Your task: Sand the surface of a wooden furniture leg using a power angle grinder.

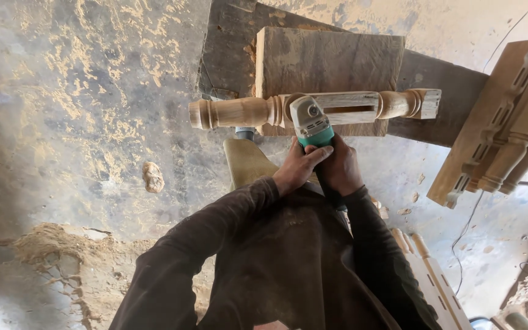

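A turned wooden post (239, 112) with a slotted square middle lies crosswise on a dark wooden block (331, 61). A teal and grey angle grinder (310, 122) has its head pressed against the post's middle. My left hand (299, 168) wraps the grinder's body from the left. On the right side of the same body, my right hand (340, 168) grips it. Both arms wear dark dusty sleeves.
Several more turned posts and a carved board (502, 122) are stacked at the right. Pale wooden pieces (432, 281) lie by my right side. Sawdust (62, 256) is piled on the floor at lower left, with a stone (153, 177) near it. A thin cable (465, 238) runs across the floor.
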